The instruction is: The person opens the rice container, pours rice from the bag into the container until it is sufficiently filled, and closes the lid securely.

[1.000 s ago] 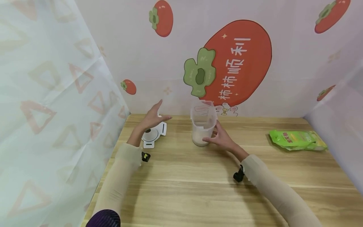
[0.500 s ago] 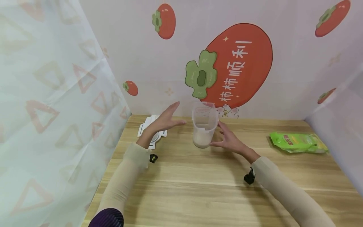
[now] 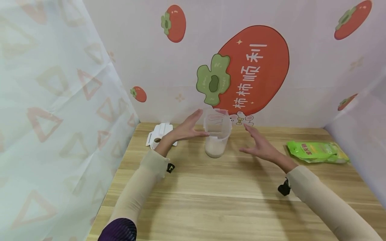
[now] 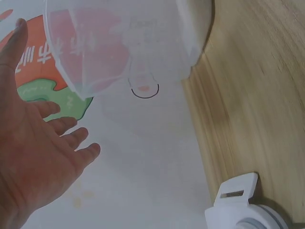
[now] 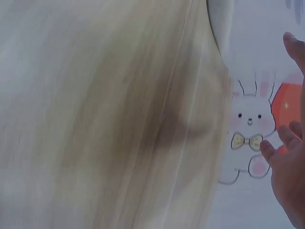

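A translucent plastic container (image 3: 214, 147) stands upright and lidless near the table's back edge, with pale contents at its bottom. My left hand (image 3: 190, 130) is beside its left side, thumb and fingers spread. In the left wrist view, the left hand (image 4: 40, 148) has extended fingers and the container (image 4: 128, 43) is beyond them; whether the thumb touches it, I cannot tell. My right hand (image 3: 261, 146) hovers apart, to the container's right, holding nothing. The right wrist view shows the right hand (image 5: 288, 174) with loosely extended fingers. A white lid with side clips (image 3: 163, 130) lies partly behind my left forearm.
On the right of the wooden table (image 3: 211, 204) lies a green plastic packet (image 3: 316, 151). A back wall (image 3: 169, 73) with printed persimmons rises right behind the container, and a patterned side wall (image 3: 60, 134) borders the left.
My right hand has let go of the container and moved away to the right. My left hand has moved right, from above the lid to the container's left side. The container stays put.
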`<state>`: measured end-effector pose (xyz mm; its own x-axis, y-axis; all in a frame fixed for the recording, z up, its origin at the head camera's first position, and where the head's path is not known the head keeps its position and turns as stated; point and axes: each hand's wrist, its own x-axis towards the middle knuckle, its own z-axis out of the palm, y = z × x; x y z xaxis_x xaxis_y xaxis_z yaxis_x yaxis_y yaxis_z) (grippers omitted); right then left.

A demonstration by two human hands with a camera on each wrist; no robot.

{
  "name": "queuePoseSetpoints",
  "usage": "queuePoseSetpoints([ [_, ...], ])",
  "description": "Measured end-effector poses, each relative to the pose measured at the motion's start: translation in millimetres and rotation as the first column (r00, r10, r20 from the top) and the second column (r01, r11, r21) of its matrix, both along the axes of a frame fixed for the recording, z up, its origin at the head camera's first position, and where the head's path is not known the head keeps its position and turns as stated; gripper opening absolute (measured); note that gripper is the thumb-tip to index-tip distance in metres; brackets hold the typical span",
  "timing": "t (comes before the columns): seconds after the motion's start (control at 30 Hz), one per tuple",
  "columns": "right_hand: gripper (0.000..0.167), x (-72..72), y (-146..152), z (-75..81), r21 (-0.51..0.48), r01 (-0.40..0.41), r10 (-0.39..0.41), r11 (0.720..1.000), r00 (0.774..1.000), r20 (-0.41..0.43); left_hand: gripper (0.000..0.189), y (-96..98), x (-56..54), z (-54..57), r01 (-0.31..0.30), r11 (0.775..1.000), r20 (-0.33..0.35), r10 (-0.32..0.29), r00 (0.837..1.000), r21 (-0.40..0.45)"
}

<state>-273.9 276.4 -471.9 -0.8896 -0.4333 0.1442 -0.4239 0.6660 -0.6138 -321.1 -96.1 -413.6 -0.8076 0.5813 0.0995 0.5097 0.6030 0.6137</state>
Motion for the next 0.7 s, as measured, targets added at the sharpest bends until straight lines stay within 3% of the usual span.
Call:
queuePoseSetpoints([
  [0.33,0.117,-0.1,46,12.6,0.170,0.013,-0.012,0.985,1.000,-0.009,0.126,18.5,0.7,-6.8,0.038,0.998,0.022,-0.037,0.999,-0.046],
  [0.53,0.118,3.4,70,18.8,0.202,0.030,-0.026,0.979,0.999,-0.021,0.128,26.5,-0.4,-12.7,0.039,0.994,-0.007,-0.040,0.999,-0.103],
  [0.7,0.119,5.3,88,22.6,0.199,0.032,-0.032,0.979,0.999,-0.002,0.130,30.6,1.1,-10.0,0.034,0.989,-0.054,-0.042,0.998,-0.145],
])
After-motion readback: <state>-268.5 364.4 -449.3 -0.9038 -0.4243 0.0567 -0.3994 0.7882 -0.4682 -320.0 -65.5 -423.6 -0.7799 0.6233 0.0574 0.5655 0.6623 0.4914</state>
